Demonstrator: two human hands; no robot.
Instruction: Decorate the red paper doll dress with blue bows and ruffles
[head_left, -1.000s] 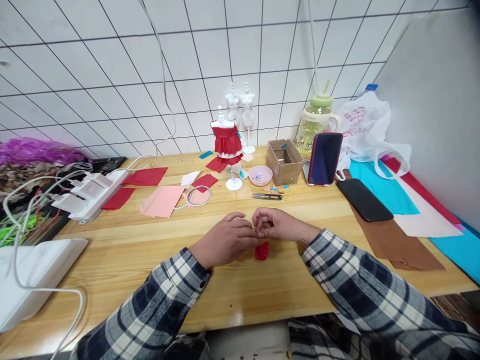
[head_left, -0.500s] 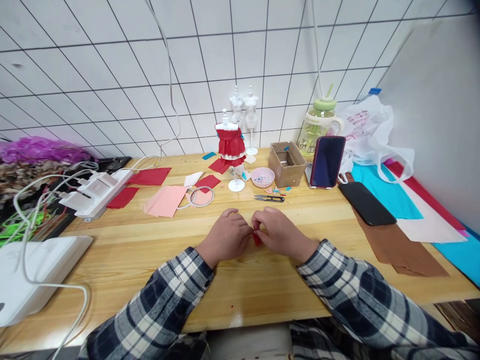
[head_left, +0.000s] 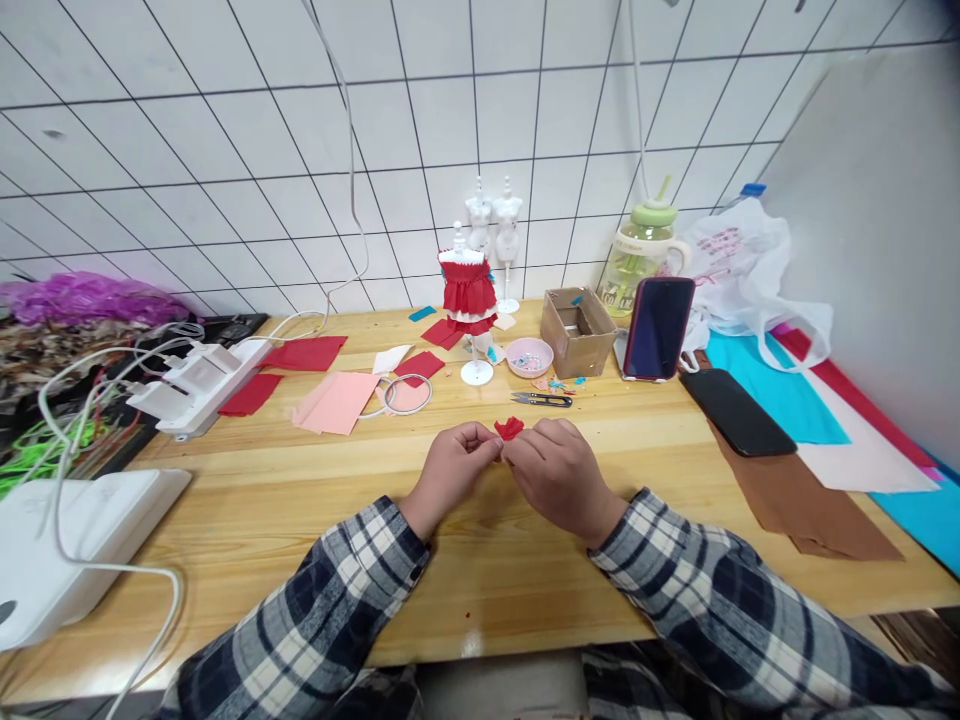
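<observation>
Both my hands meet over the middle of the wooden table [head_left: 247,520]. My left hand [head_left: 451,467] and my right hand [head_left: 559,473] pinch a small gathered piece of red paper [head_left: 509,428] between their fingertips, held just above the tabletop. Its ruffled top pokes out above my fingers. Behind it lie small black snips [head_left: 544,400] and a tiny white mannequin [head_left: 468,300] on a stand, dressed in a red and white ruffled dress.
Red and pink paper sheets [head_left: 334,400] and a ring [head_left: 406,393] lie at the left centre. A pink dish [head_left: 529,355], cardboard box [head_left: 575,330], standing phone [head_left: 658,328], flat phone [head_left: 736,412], bottle [head_left: 641,255], brown, blue and pink sheets sit at the right. A power strip [head_left: 199,385] and white device [head_left: 71,545] are on the left.
The red piece hung below my fingers a second ago. It has since been turned up and now sticks out above my fingertips. Both hands moved slightly away from me.
</observation>
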